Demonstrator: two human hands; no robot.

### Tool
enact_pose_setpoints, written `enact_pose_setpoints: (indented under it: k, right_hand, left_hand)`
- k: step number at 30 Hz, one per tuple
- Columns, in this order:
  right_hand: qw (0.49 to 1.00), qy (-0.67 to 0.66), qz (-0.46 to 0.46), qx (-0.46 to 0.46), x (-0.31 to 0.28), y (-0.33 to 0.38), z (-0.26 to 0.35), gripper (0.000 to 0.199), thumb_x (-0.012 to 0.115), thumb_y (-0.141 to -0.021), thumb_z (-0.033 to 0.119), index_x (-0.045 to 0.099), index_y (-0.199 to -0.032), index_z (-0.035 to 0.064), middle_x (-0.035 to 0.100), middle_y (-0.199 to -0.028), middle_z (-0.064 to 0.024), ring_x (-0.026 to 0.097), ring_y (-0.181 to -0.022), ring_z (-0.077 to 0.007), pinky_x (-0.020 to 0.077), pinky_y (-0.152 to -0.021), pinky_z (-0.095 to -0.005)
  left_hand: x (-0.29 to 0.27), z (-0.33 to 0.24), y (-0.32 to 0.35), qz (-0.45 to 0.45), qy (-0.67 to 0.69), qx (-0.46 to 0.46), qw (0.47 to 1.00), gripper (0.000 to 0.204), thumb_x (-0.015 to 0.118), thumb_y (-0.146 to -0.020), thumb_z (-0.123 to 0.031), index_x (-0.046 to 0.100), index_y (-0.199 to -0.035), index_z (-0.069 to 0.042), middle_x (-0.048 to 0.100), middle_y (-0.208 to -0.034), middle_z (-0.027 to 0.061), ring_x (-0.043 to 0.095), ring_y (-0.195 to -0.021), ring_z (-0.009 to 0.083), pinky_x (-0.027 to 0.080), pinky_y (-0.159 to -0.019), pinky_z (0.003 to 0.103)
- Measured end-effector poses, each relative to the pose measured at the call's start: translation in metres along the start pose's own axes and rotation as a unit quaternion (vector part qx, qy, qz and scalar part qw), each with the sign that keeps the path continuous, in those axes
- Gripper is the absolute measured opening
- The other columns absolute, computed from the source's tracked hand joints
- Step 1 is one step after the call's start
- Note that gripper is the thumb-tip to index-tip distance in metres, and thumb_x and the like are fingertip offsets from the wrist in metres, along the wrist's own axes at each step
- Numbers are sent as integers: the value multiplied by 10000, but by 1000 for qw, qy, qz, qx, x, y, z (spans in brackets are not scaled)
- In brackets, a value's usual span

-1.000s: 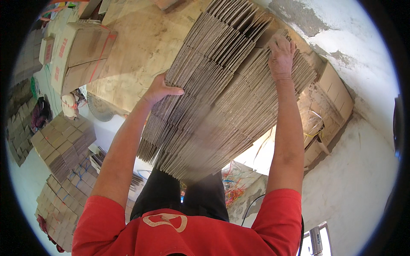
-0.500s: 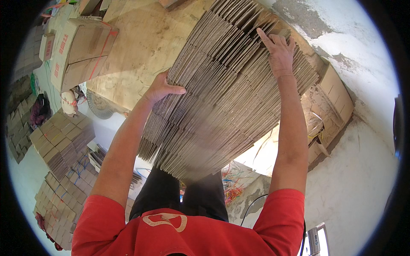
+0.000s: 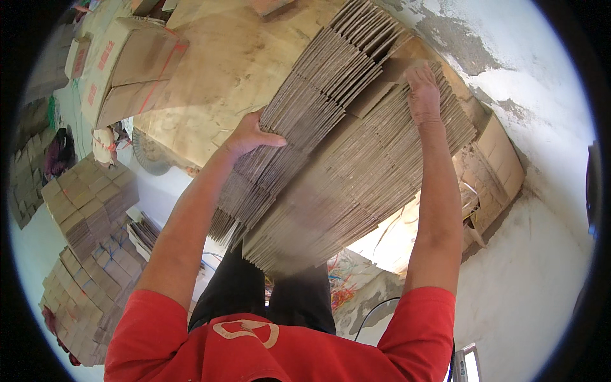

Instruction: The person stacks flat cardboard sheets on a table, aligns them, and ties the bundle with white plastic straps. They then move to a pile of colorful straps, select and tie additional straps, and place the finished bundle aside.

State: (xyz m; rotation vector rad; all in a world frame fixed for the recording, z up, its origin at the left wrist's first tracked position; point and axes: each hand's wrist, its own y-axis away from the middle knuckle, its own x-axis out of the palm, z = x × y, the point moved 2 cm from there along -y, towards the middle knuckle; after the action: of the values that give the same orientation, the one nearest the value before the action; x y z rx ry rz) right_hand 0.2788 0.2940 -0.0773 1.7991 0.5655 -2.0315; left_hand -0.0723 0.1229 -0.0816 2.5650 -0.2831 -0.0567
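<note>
A long row of flat cardboard sheets (image 3: 356, 172) stands on edge in front of me, parted by a slanting gap. In the gap the plain brown face of one sheet shows. My left hand (image 3: 254, 135) grips the outer side of the left-hand bundle (image 3: 312, 83), its thumb lying over the top edges and its fingers mostly hidden behind. Over at the far end of the right-hand bundle, my right hand (image 3: 423, 95) is closed with curled fingers on the sheets' upper edges. Its fingertips are slightly blurred.
The sheets rest by a wooden tabletop (image 3: 216, 76). A large carton (image 3: 137, 70) with red strapping stands at the far left. Stacked cardboard bundles (image 3: 89, 197) fill the lower left. A peeling white wall (image 3: 509, 57) closes off the right, beside an open carton (image 3: 490, 172).
The row has parted into two bundles with a wide gap between. My right hand has curled its outstretched fingers and moved slightly nearer. My left hand has shifted slightly right with its bundle.
</note>
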Motion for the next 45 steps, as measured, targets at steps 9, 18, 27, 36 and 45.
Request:
enact_pose_setpoints:
  k: [9,18,27,36,45]
  right_hand:
    - [997,34,64,37,-24,-25,34,820,494,-762,-75,303,-1425,368,517,-1044,-78,542,-985,-256,375,-990,-387]
    - [992,-52,-105,-43,-9,-20,19,542,523,-724,-86,535,-1225,121,519,-1113,-114,533,-1000,-321,383,-976,-430]
    - [997,-8,53,55,-22,-43,50,776,458,-744,-134,386,-1394,284,498,-1194,-156,514,-1067,-358,380,-987,-448]
    - [989,-35,-132,-52,-8,-31,24,678,552,-654,-123,484,-1261,171,521,-1158,-87,516,-1034,-339,439,-912,-401]
    - [996,-6,75,39,-21,-57,59,850,500,-724,-161,342,-1424,295,512,-1139,-133,551,-964,-319,457,-880,-420]
  left_hand:
    - [-3,5,0,-3,-26,3,1000,877,864,-548,-245,478,-1295,3,598,-1183,119,537,-1115,219,384,-991,320]
    - [-4,4,2,11,-40,-3,999,922,859,-551,-283,448,-1320,18,565,-1242,146,499,-1179,231,350,-1029,326]
    - [-6,5,2,6,-67,31,997,1004,884,-559,-311,383,-1348,57,505,-1299,152,439,-1229,238,304,-1065,335]
    - [-6,9,0,8,-81,12,997,957,843,-574,-311,401,-1339,58,563,-1242,177,511,-1170,248,358,-1021,316]
    - [-6,10,2,14,-43,-8,999,1007,828,-599,-365,348,-1356,93,527,-1277,216,482,-1208,266,337,-1042,330]
